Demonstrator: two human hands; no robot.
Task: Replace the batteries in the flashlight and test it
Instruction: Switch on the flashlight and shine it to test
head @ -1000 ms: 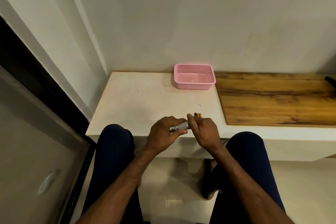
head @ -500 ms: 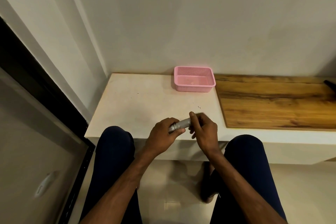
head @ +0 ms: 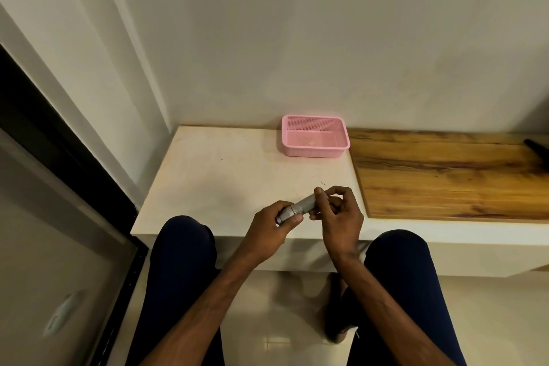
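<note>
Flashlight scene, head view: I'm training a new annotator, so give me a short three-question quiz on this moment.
1. True or false: the flashlight lies in the pink basket.
2. Which hand grips the flashlight's wider end? A) left hand B) right hand
3. Fill in: the basket sits on the white counter, beside the ____ board.

Key: 1. False, both hands hold it above the counter's front edge. 2. A. 3. wooden.
</note>
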